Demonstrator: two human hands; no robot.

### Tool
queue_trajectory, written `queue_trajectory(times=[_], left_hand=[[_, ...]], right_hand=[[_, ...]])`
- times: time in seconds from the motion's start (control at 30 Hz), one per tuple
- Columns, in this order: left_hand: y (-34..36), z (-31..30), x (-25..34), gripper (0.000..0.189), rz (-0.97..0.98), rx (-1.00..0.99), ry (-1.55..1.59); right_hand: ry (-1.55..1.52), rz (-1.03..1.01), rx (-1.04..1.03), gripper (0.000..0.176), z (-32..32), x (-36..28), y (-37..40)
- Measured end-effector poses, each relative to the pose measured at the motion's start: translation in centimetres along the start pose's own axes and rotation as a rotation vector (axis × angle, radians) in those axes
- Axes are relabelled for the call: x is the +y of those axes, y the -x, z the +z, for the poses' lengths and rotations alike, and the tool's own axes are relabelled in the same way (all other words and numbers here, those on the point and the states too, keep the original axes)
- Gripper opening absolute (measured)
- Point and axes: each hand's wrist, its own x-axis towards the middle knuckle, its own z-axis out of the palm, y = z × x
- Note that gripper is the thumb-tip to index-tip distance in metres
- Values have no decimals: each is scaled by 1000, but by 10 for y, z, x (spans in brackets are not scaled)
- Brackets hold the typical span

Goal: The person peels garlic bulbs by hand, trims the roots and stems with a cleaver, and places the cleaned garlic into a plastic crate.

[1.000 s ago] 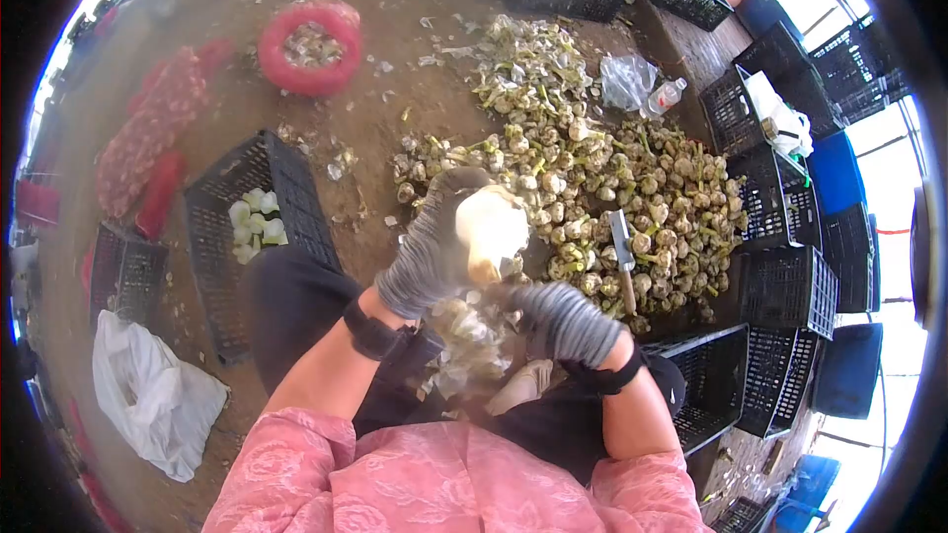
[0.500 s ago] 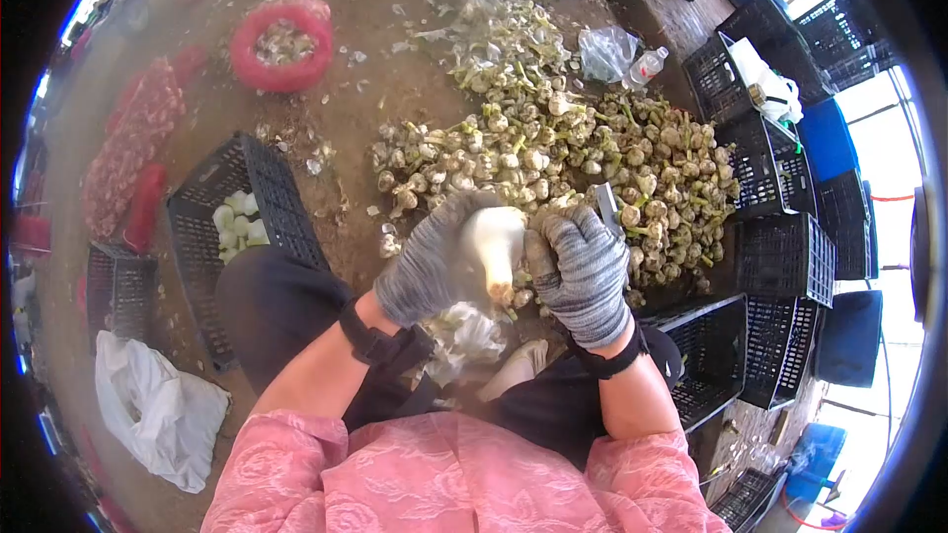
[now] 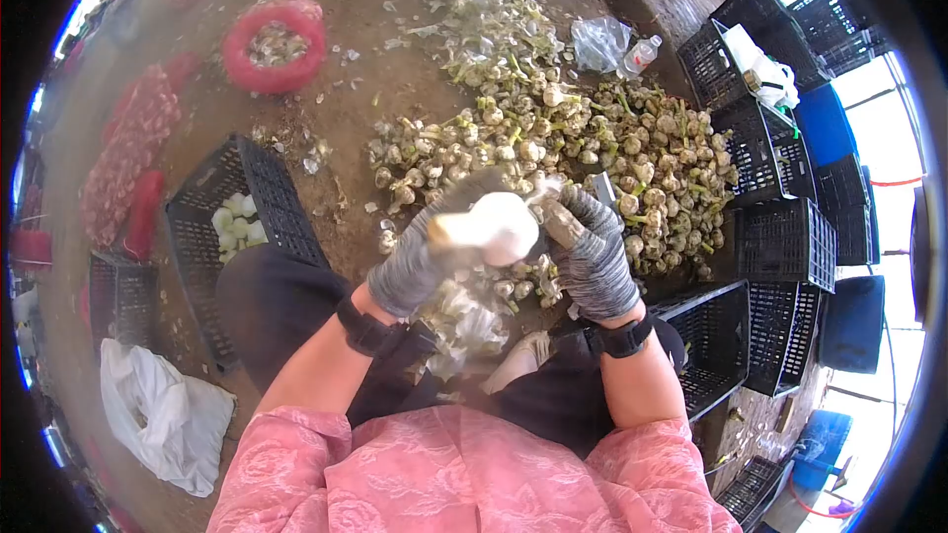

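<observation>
My left hand [image 3: 410, 266], in a grey striped glove, is closed around a white garlic bulb [image 3: 506, 227]. The bulb's stem points left and is blurred by motion. Just right of the bulb, my gloved right hand [image 3: 597, 252] is closed, with a flat metal knife blade [image 3: 604, 188] sticking up beyond its fingers; the handle is hidden. A pale scrap of peel [image 3: 545, 188] shows at the right fingertips. Beyond both hands spreads a heap of unpeeled garlic [image 3: 652, 153] with short stems.
A black crate [image 3: 281, 202] with white bulbs stands left of my knee. Peel scraps [image 3: 464, 326] lie between my legs. Stacked black crates [image 3: 785, 242] line the right side. A red mesh bag [image 3: 314, 49], a plastic bottle [image 3: 642, 54] and a white sack [image 3: 168, 419] lie around.
The garlic bulb has turned in my left hand: its stem pointed down toward me and now points left. My right hand has rotated a little, and a peel scrap shows at its fingertips.
</observation>
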Motion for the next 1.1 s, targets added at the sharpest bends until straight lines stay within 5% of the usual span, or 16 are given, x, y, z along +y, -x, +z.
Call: queue_trajectory(times=[0.13, 0.23, 0.3, 0.4, 0.47, 0.5, 0.57, 0.63, 0.7, 0.77, 0.9, 1.03, 1.1], left_hand=[[-6, 5, -9, 67, -67, 169, 570], [-10, -12, -30, 54, -191, 132, 928], [-10, -15, -24, 60, -196, 148, 1130], [-9, -19, -12, 61, -226, 194, 1243], [-11, -19, -11, 60, -189, 406, 1229], [-6, -39, -28, 54, -207, 267, 1105], [-8, -28, -31, 44, -157, 464, 697], [-5, -22, -33, 37, -272, 409, 369], [-9, -2, -31, 34, -258, 435, 54], [-6, -4, -46, 33, -320, 393, -42], [-9, -5, -81, 33, -301, 328, 50], [-21, -2, -72, 33, -386, 354, -436], [-24, -5, -75, 35, -81, 340, -800]], right_hand=[[182, -181, 45, 11, 7, 16, 2], [17, -165, -104, 12, 10, 14, 3], [186, -118, 26, 18, 2, 14, 2], [781, -310, -445, 32, -14, 62, -12], [1251, -96, -694, 30, -17, 90, -7], [1383, 106, -781, 31, -27, 93, -2], [1331, 155, -701, 30, -86, 139, -27], [1602, 352, -415, 26, -143, 162, -60], [1609, 599, 189, 25, -194, 161, -65], [1479, 538, 409, 33, -203, 129, -44], [1477, 744, 362, 45, -246, 171, -43], [1519, 901, 345, 48, -257, 197, -68], [1500, 884, 400, 44, -260, 204, -72]])
